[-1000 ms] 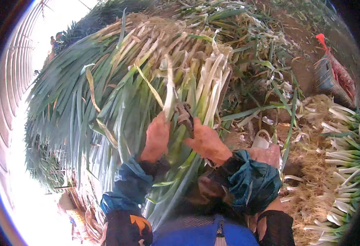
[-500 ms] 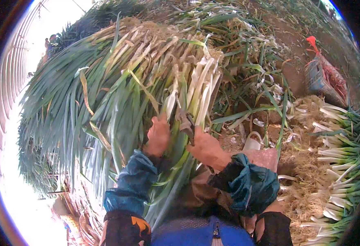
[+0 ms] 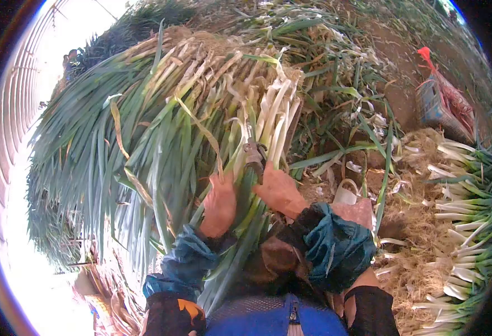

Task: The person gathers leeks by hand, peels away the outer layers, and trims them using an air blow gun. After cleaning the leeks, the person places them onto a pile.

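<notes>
Long green onions lie in a big heap (image 3: 123, 129), their pale stalks and roots toward the back and green leaves hanging to the left and front. My left hand (image 3: 219, 204) is closed among the stalks and leaves at the front of the heap, with a green onion in its fingers. Beside it, my right hand (image 3: 281, 191) is closed at the lower ends of peeled white stalks (image 3: 275, 109); what its fingers hold is hidden. A greyish metal fitting (image 3: 253, 154) stands between the hands, close to the right fingertips. Green leaves (image 3: 237, 269) run down toward my lap.
On the right, cleaned green onions (image 3: 464, 218) lie in a row, roots (image 3: 417, 257) inward. A sack with a red tie (image 3: 445, 103) sits behind them. Stripped leaves (image 3: 347, 106) litter the ground. A pale handle (image 3: 345, 193) shows beside my right sleeve.
My left hand has shifted slightly right and down, toward my right hand. The right hand has moved a little up, and the metal fitting shows more plainly between them.
</notes>
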Available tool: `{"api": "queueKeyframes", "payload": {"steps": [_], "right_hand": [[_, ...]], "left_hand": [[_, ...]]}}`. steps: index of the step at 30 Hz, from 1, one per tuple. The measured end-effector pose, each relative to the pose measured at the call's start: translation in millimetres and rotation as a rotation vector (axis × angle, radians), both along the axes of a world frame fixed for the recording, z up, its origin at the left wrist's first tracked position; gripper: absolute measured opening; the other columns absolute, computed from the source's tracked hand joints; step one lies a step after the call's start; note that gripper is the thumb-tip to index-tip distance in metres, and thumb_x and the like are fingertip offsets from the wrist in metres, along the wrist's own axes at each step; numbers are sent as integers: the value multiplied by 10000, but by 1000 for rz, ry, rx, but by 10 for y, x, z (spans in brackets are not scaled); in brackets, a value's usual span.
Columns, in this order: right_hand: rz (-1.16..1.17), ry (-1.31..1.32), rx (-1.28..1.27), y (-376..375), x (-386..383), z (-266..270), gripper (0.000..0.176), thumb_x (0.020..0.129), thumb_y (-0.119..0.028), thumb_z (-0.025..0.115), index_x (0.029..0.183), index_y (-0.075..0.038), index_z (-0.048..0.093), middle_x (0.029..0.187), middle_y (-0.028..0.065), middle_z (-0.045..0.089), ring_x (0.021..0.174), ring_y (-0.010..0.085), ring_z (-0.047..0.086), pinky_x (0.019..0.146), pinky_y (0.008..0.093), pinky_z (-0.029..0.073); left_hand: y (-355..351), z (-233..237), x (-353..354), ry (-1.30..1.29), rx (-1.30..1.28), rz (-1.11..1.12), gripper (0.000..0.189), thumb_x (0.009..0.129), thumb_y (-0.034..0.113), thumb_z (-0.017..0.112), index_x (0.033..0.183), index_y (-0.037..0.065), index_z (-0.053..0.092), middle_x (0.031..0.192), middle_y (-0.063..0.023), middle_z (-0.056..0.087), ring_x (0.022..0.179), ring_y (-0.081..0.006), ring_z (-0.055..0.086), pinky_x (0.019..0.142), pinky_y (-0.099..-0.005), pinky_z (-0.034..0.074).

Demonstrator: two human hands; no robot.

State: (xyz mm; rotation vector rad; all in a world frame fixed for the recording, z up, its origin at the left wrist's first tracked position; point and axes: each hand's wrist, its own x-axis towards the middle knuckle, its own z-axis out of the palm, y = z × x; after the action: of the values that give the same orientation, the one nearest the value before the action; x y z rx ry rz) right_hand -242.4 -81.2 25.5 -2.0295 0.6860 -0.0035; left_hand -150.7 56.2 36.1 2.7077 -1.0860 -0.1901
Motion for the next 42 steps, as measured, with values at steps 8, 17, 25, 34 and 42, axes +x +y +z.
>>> {"api": "queueKeyframes", "payload": {"steps": [8, 17, 25, 34, 42], "right_hand": [[-50, 55, 26, -69, -46, 145, 511, 742, -276, 643, 1014, 90, 414, 855, 315, 588, 871, 462, 566, 762, 483, 452], [-47, 61, -48, -103, -146, 66, 518, 744, -286, 627, 1015, 82, 383, 842, 319, 586, 850, 477, 562, 766, 495, 446], [-85, 48, -120, -165, -188, -48, 524, 748, -300, 626, 1023, 77, 388, 843, 308, 588, 843, 466, 568, 746, 501, 448], [-115, 74, -146, -244, 80, -93, 496, 743, -264, 631, 1029, 73, 405, 921, 303, 583, 861, 442, 592, 764, 483, 477], [-47, 80, -101, -186, 5, 19, 517, 744, -291, 646, 1026, 80, 423, 838, 273, 612, 794, 432, 606, 699, 479, 492]], "left_hand": [[-14, 280, -114, -13, 67, 12, 344, 833, 42, 447, 1173, 92, 448, 1109, -240, 401, 899, -421, 565, 710, -503, 464], [-250, -123, 17, -75, 128, -26, 390, 834, 64, 472, 1216, 129, 433, 1054, -191, 445, 900, -374, 592, 663, -475, 507], [-259, -139, 2, -34, 164, -5, 404, 845, 61, 443, 1243, 128, 426, 1030, -192, 468, 910, -376, 587, 682, -472, 503], [-125, -371, 89, 24, 180, -129, 377, 845, 58, 432, 1221, 69, 434, 1036, -193, 502, 929, -360, 573, 762, -441, 488], [-429, 473, 2192, -621, 68, 83, 230, 848, 142, 473, 1037, 38, 553, 1048, -172, 554, 1004, -326, 535, 836, -404, 455]]}}
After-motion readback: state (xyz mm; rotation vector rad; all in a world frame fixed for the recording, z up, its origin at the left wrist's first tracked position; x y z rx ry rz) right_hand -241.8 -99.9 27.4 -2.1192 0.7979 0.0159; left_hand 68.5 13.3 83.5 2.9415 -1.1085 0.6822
